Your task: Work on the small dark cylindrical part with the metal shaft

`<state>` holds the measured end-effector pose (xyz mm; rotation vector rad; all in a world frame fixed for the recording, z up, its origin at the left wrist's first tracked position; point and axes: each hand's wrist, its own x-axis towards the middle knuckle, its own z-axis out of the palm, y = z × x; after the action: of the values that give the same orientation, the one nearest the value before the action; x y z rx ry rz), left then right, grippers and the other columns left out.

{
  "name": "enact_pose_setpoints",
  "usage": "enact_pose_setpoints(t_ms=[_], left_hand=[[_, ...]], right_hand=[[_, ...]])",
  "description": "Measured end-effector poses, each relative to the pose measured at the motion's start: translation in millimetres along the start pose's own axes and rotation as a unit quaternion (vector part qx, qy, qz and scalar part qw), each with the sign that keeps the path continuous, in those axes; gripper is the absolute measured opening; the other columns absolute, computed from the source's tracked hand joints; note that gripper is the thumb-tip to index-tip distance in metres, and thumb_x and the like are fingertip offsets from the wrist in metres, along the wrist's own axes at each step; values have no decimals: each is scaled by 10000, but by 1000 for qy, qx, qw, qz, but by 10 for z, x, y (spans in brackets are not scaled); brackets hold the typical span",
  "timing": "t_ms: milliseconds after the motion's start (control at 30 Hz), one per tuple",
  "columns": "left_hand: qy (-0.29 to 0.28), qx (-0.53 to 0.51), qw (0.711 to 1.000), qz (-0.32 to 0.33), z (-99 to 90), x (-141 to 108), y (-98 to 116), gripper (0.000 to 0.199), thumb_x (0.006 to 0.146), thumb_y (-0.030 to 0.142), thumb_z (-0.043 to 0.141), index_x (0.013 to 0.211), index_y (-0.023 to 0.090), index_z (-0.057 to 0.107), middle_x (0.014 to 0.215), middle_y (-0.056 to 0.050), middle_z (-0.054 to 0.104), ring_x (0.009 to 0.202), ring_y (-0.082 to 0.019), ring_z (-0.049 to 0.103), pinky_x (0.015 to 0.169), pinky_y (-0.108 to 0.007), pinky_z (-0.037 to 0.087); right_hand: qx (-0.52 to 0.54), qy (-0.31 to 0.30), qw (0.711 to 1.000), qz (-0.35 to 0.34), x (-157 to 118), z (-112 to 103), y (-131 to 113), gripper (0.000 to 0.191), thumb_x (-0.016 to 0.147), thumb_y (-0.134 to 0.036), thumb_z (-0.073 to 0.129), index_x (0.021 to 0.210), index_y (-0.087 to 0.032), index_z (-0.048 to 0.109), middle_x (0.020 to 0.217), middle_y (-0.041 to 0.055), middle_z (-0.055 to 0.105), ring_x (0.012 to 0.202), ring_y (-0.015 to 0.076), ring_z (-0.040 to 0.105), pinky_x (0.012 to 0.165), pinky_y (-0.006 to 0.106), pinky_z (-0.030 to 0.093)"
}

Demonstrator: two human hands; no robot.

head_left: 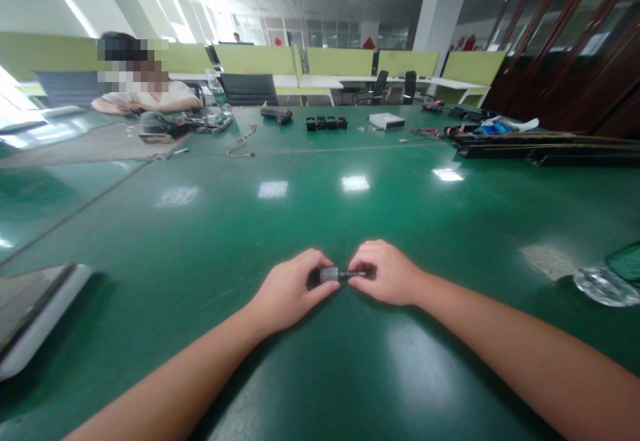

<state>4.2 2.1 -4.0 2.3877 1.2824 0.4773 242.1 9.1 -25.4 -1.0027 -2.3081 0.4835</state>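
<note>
Between my hands, low over the green table (320, 221), is a small grey cylinder with a thin dark shaft (329, 273); its exact kind is too small to make out. My left hand (295, 287) pinches the thick cylinder end between thumb and fingers. Closed around the thin shaft end on the other side is my right hand (385, 272), its fingertips partly hiding the shaft. The piece lies roughly level, and the two hands are close together but apart.
At the left edge lies a flat white-edged device (45, 314). A clear plastic bottle (607, 284) lies at the right edge. Farther back are black blocks (327, 123), a white box (386, 121), long black bars (550, 147) and cables. Another person (150, 94) sits at far left.
</note>
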Motion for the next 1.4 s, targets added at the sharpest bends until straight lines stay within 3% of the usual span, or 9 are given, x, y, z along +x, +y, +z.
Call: enact_pose_setpoints(t_ms=[167, 1400], left_hand=[[0, 2, 1000, -2, -4, 5, 8, 255, 889, 455, 607, 1024, 242, 645, 941, -5, 689, 798, -182, 634, 699, -282, 469], [4, -4, 1000, -5, -9, 16, 8, 272, 887, 475, 591, 1015, 241, 650, 938, -24, 688, 800, -195, 628, 739, -302, 491]], right_hand=[[-21, -6, 1000, 2, -4, -22, 5, 64, 779, -207, 718, 810, -188, 665, 791, 13, 671, 800, 177, 601, 836, 342, 403], [-12, 1, 1000, 14, -52, -213, 127, 108, 698, -119, 726, 715, -176, 636, 691, -6, 607, 674, 143, 543, 700, 284, 405]])
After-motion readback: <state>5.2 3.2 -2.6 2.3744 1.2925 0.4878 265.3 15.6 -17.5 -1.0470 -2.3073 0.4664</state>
